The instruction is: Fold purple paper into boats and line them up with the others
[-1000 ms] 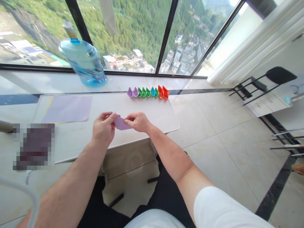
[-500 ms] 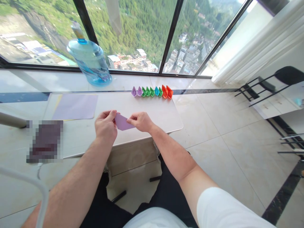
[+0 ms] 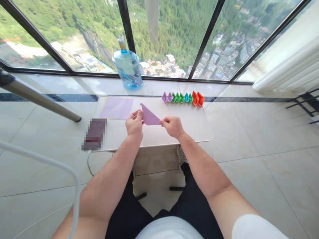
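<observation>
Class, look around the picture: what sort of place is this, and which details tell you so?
Probably a room high up in a building, perhaps a home or office: large windows look down on rooftops, a pale curtain hangs at the right, and the floor is tiled.

I hold one folded paper piece (image 3: 150,117), plain light purple and roughly triangular in outline. The panel is flat, with a narrow tip directed up and to the left. From this tip, the long straight edge slopes down to the right corner; the lower edge runs nearly level. My left hand (image 3: 135,122) pinches the left side, my right hand (image 3: 172,126) the right corner, over the white tabletop (image 3: 191,131).
</observation>
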The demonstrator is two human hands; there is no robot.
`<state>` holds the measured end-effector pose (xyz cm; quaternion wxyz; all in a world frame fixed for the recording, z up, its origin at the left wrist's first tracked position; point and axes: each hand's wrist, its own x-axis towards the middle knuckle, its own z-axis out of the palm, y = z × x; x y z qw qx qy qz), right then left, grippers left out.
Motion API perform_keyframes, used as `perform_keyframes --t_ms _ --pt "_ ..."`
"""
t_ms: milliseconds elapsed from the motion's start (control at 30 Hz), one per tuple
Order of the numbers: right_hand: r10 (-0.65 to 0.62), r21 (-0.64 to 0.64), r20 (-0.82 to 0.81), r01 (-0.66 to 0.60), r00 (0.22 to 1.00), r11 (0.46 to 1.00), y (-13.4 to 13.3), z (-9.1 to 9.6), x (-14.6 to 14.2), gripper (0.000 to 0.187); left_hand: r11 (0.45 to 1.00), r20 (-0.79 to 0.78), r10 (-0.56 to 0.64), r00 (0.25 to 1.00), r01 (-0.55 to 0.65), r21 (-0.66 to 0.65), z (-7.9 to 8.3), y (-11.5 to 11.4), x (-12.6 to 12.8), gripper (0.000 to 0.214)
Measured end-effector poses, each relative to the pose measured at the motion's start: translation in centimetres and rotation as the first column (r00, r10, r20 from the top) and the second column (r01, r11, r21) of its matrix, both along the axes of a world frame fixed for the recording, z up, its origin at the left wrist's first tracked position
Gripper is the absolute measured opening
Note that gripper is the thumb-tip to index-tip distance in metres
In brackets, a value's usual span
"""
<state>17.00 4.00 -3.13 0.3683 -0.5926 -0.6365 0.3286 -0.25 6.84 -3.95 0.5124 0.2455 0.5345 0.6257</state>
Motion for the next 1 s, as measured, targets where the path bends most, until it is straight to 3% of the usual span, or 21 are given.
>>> perform_keyframes --t_ms 100,200,333,433,600,1000 --pt "-0.124 0.208 0.164 0.088 0.979 0.974 -0.4 -0.1 -0.3 0.030 0.993 -0.091 -0.105 0.990 0.100 -0.059 0.3 -1.3 1.3 0.051" --pt "-0.082 0.299 0.296 -0.011 0.952 0.954 -0.8 -0.2 -0.7 0.032 0.965 -0.008 -0.256 0.967 0.255 -0.063 0.7 -2.3 2.3 0.062" --pt "0.047 0.227 0.235 -0.101 0.971 0.969 -0.9 -0.1 -1.0 0.024 0.961 0.076 -0.270 0.960 0.274 -0.038 1.1 -2.4 2.4 0.064" --pt "0.079 0.126 0.018 -0.080 0.997 0.989 -0.7 0.2 -0.9 0.024 0.946 0.108 -0.319 0.941 0.323 -0.018 1.2 -2.2 2.1 0.059" --pt "0.082 -0.040 -0.291 -0.098 0.953 0.994 0.0 0.3 -0.5 0.032 0.930 0.168 -0.364 0.916 0.367 0.015 1.2 -2.0 1.8 0.053" --pt "0.053 -0.142 -0.383 -0.115 0.922 0.983 0.3 0.4 -0.2 0.037 0.919 0.157 -0.393 0.906 0.393 0.034 0.6 -1.8 1.5 0.055"
